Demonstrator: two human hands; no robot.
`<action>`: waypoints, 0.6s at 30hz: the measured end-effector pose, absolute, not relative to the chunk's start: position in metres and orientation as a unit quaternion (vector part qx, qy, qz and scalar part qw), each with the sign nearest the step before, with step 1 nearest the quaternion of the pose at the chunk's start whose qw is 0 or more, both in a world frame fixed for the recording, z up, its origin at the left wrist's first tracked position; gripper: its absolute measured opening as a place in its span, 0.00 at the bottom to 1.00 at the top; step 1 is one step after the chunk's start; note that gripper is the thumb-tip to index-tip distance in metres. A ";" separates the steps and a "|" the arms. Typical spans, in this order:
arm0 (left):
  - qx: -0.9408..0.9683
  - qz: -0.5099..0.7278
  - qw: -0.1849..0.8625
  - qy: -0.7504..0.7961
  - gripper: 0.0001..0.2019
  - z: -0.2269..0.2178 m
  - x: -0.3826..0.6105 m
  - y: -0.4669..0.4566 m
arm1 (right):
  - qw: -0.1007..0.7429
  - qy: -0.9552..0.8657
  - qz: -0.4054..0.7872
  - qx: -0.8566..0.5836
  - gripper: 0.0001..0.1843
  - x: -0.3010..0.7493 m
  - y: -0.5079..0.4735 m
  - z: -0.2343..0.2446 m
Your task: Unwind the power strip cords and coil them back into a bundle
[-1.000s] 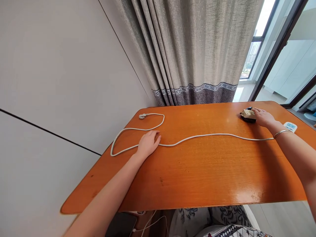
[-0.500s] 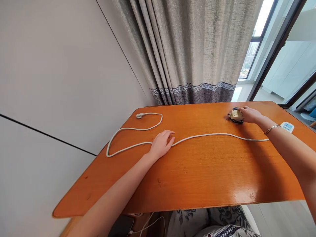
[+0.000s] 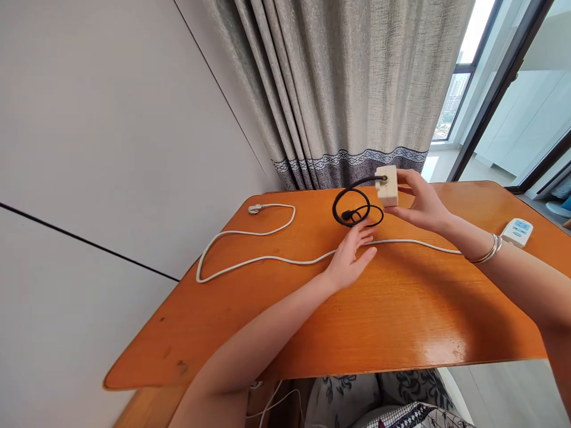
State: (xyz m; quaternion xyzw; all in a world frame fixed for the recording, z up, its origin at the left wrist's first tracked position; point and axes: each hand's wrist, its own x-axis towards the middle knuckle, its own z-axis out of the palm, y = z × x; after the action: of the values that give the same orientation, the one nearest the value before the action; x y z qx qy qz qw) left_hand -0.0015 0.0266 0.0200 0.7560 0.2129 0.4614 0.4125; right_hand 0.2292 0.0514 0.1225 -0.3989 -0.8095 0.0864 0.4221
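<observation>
My right hand (image 3: 419, 205) holds a cream plug adapter (image 3: 387, 185) up above the orange table (image 3: 357, 321). A coiled black cord (image 3: 357, 211) hangs from the adapter's left face. My left hand (image 3: 350, 258) is raised just under the black coil, fingers stretched out and empty. A long white cable (image 3: 250, 260) snakes across the table beneath both hands, its plug (image 3: 256, 208) lying at the far left corner. The cable runs right to a white power strip (image 3: 516, 232) near my right wrist.
A grey curtain (image 3: 348, 89) hangs behind the table, a plain wall (image 3: 102, 137) stands to the left and a glass door (image 3: 517, 101) to the right. Patterned fabric (image 3: 379, 398) and thin white wires (image 3: 272, 404) show below the near table edge.
My right hand has lifted the adapter off the far right of the table and carried it left, the black cord uncoiling below. My left hand left the white cable and rose toward the cord.
</observation>
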 end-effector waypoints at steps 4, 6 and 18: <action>0.719 0.447 0.455 0.276 0.41 0.011 -0.008 0.057 | 0.466 -0.775 0.115 -0.411 0.42 0.241 0.033 0.126; 0.718 0.447 0.439 0.303 0.44 0.007 -0.014 0.074 | 0.471 -0.767 0.118 -0.419 0.41 0.249 0.025 0.124; 0.689 0.437 0.190 0.547 0.46 0.035 -0.121 0.122 | 0.200 -0.683 -0.148 -0.687 0.27 0.377 -0.010 0.109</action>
State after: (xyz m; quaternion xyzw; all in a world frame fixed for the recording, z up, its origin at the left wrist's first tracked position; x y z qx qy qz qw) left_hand -0.1214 0.1215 0.0351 0.6886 0.5470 0.4366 0.1896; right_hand 0.3771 -0.0097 0.1091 -0.6871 -0.6827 -0.1479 0.2001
